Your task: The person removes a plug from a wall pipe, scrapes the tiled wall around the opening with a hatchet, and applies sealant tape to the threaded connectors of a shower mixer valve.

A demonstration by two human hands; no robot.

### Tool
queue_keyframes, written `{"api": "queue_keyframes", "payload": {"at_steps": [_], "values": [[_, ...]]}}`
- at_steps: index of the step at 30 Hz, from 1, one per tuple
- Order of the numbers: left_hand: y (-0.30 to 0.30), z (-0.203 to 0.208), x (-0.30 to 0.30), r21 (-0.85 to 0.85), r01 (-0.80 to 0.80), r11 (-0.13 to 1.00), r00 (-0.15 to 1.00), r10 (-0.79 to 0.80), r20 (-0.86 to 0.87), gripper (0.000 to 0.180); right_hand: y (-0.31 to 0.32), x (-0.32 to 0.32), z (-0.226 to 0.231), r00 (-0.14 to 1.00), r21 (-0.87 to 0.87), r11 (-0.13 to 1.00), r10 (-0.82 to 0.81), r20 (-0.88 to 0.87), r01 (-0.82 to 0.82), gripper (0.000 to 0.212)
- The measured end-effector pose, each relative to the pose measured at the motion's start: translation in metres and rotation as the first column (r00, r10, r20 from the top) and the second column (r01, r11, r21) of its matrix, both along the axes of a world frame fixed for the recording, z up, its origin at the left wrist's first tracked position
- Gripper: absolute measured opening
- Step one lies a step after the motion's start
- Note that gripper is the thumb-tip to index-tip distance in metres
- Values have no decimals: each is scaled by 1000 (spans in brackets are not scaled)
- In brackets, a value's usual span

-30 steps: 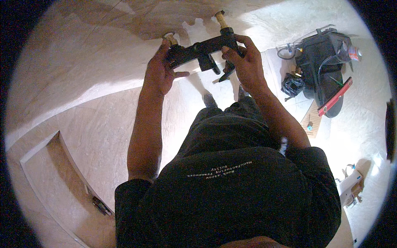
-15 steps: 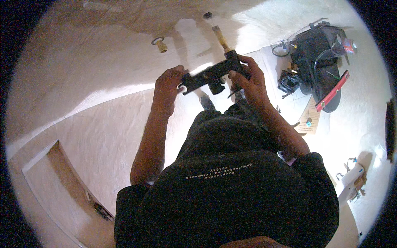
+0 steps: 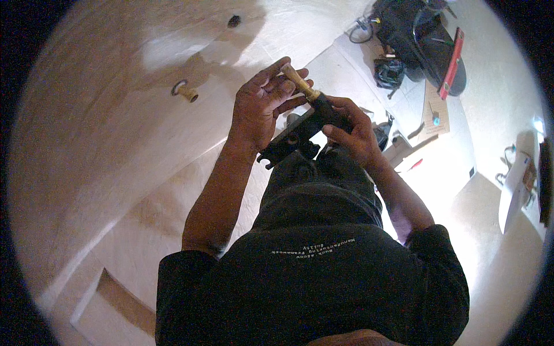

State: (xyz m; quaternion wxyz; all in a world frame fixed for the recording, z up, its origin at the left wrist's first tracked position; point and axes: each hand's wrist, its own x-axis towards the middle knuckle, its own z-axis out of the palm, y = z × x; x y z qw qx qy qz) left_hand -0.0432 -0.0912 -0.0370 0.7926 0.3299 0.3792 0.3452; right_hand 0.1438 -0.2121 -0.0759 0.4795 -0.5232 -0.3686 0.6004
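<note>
A black mixer valve body (image 3: 288, 135) with a short stub on its underside is held tilted in front of my waist. My right hand (image 3: 355, 130) grips its upper right end, thumb on the near face. From that end sticks out a brass fitting (image 3: 303, 82), pointing up and left. My left hand (image 3: 262, 104) has its thumb and fingers closed about the brass fitting; some fingertips are behind it. The body's lower left end hangs free below my left wrist. On the wall, a second brass fitting (image 3: 187, 92) with a ring juts out, left of my left hand.
A dark round hole (image 3: 234, 21) is in the wall above. At the upper right lie a black bag (image 3: 398, 29), a red spirit level (image 3: 452, 63) and a piece of cardboard (image 3: 435, 109). A white basin (image 3: 513, 190) is at far right; a recessed niche (image 3: 118, 305) at lower left.
My left hand has left the valve body's left end and moved up to the brass fitting. The body has tilted and turned away from the wall, and my view has swung right.
</note>
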Motion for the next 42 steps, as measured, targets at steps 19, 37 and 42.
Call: {"api": "queue_keyframes", "payload": {"at_steps": [19, 37, 42], "values": [[11, -189, 89, -160, 190, 969, 969, -211, -125, 40, -33, 45, -164, 972, -188, 954, -233, 18, 232, 53], [43, -563, 172, -141, 354, 925, 931, -362, -40, 39, -18, 99, -545, 922, -109, 917, -372, 109, 383, 57], [55, -637, 163, -100, 309, 946, 951, -306, 45, 38, -2, 97, -590, 915, -11, 928, -366, 170, 373, 54]]}}
